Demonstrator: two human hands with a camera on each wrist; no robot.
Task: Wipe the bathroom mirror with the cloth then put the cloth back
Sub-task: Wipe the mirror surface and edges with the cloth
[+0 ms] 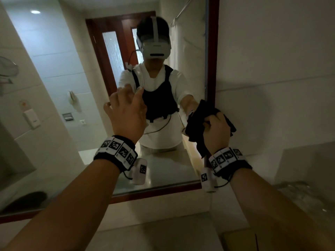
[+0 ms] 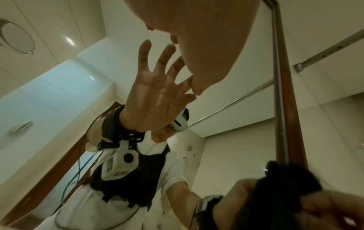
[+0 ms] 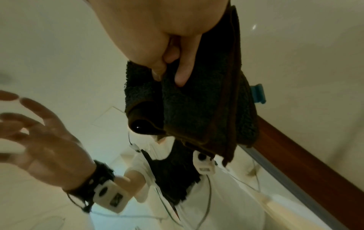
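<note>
The bathroom mirror (image 1: 59,73) has a dark red wooden frame (image 1: 211,51) and reflects the person. My left hand (image 1: 126,100) is raised in front of the glass at mid-height with straight, spread fingers and holds nothing. In the left wrist view its fingertips (image 2: 198,91) meet their reflection at the glass. My right hand (image 1: 216,129) grips a bunched black cloth (image 1: 198,115) against the mirror's right edge, partly over the frame. In the right wrist view the thumb and fingers (image 3: 182,73) pinch the cloth (image 3: 197,112), and part of it hangs down.
A pale counter (image 1: 163,227) runs below the mirror. A tan box (image 1: 239,240) sits at its near right, with clear wrapped items (image 1: 299,196) behind it. White tiled wall (image 1: 272,60) lies right of the frame. A round shaving mirror (image 1: 7,67) juts out at far left.
</note>
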